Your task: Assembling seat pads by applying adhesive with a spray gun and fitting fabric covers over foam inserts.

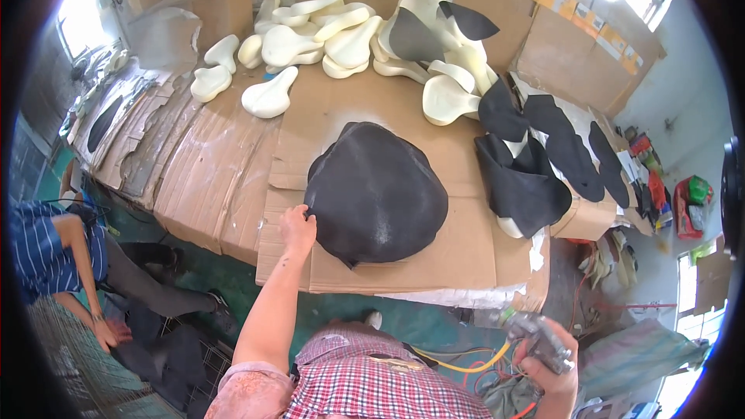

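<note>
Black seat cover (378,194) lay on the cardboard-lined counter (473,260); our left grip (297,233) touched its left rim, pinched or not we could not tell; our right grip (557,376) clamped a spray gun (541,341). We judged the cover light, pliant, best taken by its rim.

The right hand (555,375) partly hides the spray gun (543,344)

Wide fisheye head view, facing down and forward across the worktop (217,140).
It looks from the wearer's head, above checked clothing (372,384), close to the worktop's near edge, and reaches past the far edge.
</note>
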`<state>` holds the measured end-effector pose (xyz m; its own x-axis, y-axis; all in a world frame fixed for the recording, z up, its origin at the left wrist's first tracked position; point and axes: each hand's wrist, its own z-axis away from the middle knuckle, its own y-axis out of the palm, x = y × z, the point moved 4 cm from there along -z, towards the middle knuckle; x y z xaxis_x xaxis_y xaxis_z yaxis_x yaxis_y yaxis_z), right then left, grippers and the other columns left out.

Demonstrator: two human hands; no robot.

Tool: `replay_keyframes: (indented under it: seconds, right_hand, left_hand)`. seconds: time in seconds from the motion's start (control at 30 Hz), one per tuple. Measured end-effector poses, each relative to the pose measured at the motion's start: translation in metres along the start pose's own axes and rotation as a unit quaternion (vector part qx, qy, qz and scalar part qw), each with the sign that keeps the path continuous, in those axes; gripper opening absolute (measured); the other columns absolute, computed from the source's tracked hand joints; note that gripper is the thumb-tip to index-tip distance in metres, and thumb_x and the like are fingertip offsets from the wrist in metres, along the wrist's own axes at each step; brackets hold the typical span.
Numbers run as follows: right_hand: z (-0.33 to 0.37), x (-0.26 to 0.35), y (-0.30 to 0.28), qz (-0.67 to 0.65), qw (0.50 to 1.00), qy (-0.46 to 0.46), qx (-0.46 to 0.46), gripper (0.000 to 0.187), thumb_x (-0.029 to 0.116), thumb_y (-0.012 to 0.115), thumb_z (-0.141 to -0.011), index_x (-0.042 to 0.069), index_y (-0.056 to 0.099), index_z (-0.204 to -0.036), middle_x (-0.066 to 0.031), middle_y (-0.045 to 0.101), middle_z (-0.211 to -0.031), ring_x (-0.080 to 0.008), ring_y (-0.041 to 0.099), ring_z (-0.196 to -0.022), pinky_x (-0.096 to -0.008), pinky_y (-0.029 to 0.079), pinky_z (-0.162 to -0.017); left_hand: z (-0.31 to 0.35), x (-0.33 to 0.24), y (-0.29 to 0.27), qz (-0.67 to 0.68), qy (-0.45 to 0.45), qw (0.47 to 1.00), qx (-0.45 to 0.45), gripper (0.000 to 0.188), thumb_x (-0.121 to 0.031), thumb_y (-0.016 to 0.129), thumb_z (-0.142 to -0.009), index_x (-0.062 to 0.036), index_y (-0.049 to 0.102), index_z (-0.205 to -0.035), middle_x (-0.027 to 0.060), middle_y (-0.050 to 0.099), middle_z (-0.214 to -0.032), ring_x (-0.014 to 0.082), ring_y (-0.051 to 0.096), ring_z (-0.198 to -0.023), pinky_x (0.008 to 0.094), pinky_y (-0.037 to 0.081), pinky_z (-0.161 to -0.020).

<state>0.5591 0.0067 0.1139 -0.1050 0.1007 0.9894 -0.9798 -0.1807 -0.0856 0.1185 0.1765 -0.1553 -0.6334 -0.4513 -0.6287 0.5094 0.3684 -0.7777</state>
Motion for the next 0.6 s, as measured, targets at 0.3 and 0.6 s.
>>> replay_keyframes:
  seconds: [0.3, 0.6]
  right_hand:
    - [0.008, 0.006, 0.007, 0.194, 0.968, -0.062, 0.149, 0.07, 0.006, 0.074, -0.065, -0.001, 0.046, -0.128, -0.0141, 0.064, -0.079, -0.0193, 0.062, -0.067, -0.033, 0.051, -0.062]
    - [0.0, -0.003, 0.008, -0.066, 0.997, -0.039, -0.023, 0.065, -0.001, 0.071, -0.064, -0.003, 0.048, -0.124, -0.0137, 0.063, -0.081, -0.0188, 0.062, -0.071, -0.0314, 0.05, -0.065]
  left_hand:
    - [-0.005, -0.017, -0.003, 0.054, 0.059, 0.996, -0.037, 0.016, -0.006, 0.07, -0.068, -0.0065, 0.065, -0.083, 0.0076, 0.06, -0.084, 0.0222, 0.06, -0.077, 0.0352, 0.048, -0.068]
    - [0.008, -0.008, 0.016, 0.444, -0.236, 0.864, 0.031, 0.037, -0.006, 0.065, -0.076, -0.0043, 0.052, -0.111, 0.0062, 0.061, -0.094, 0.0178, 0.059, -0.078, 0.0345, 0.049, -0.06]
